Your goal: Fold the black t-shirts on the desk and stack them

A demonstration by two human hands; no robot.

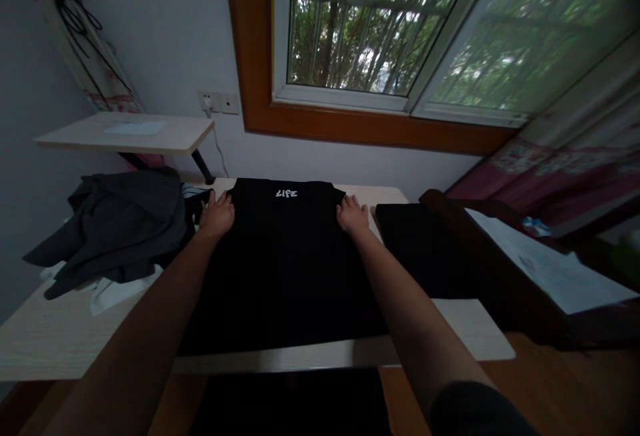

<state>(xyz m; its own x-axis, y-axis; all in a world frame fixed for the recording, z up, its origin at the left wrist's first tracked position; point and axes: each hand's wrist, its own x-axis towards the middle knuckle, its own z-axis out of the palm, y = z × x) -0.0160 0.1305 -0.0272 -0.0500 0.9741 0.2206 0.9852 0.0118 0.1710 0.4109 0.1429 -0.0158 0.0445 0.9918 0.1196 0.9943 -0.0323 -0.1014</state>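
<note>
A black T-shirt [290,269] lies spread flat on the table, with a small white print [287,193] near its far edge. My left hand [216,216] rests on the shirt's far left corner, fingers apart and lying flat. At the far right corner, my right hand [353,215] touches the cloth with its fingers spread in the same way. Neither hand grips anything that I can see. To the right of my right hand is a flat, folded black cloth [420,249].
A heap of dark grey clothes [135,223], with white cloth under it, lies left on the pale wooden table [55,333]. Behind it stands a small raised shelf [165,131]. Dark furniture [520,289] with a pale sheet [550,263] borders the right side. A window [380,29] is ahead.
</note>
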